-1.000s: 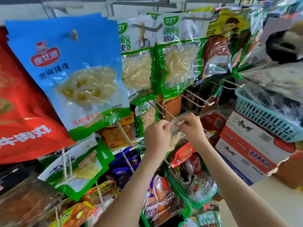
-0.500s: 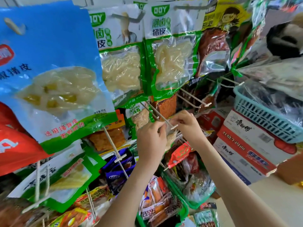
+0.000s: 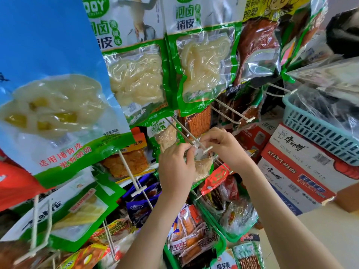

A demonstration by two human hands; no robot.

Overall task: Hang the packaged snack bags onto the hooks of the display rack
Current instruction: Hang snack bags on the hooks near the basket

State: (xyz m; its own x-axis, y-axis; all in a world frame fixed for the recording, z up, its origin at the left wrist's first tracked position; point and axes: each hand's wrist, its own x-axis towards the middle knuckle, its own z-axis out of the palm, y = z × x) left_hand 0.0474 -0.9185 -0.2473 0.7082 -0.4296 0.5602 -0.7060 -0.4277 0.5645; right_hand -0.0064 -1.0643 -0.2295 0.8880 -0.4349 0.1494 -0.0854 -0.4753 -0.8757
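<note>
Room: the hook [image 3: 186, 133] juts out of the display rack between green-edged bags [image 3: 204, 65] just above and a red packet [image 3: 217, 176] just below; cartons [image 3: 291, 162] stand well apart to the right.
Left hand [image 3: 175, 167]: fingers curled, pinching the snack bag [image 3: 204, 165] at its upper left edge.
Right hand [image 3: 223, 146]: fingertips pinch the bag's clear top.
Snack bag: at the hook's outer end, top uppermost, long axis roughly vertical.

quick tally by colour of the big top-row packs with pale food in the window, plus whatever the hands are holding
blue pack: 1
green-and-white packs: 2
small snack bag, pinched by the left hand and right hand: 1
total: 4
</note>
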